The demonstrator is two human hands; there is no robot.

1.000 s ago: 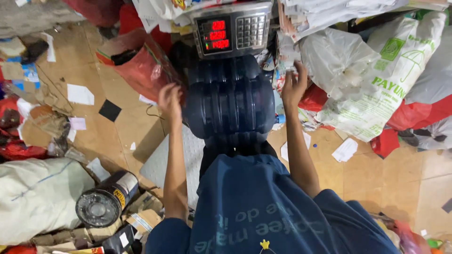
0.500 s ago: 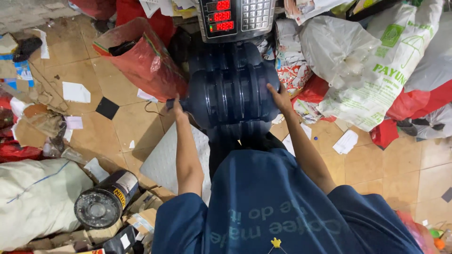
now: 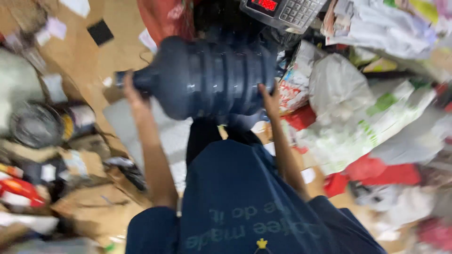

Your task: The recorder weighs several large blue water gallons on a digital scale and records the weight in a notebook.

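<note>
The left hand (image 3: 133, 91) is closed round the neck of a big dark ribbed jug (image 3: 207, 77), held sideways above the floor. The right hand (image 3: 268, 96) presses its base, fingers spread. A firm neck grip and steady base support look best for keeping it level. A tin (image 3: 37, 124) lies far left; a scale (image 3: 282, 10) sits just behind; white bags (image 3: 348, 89) crowd the right.
</note>
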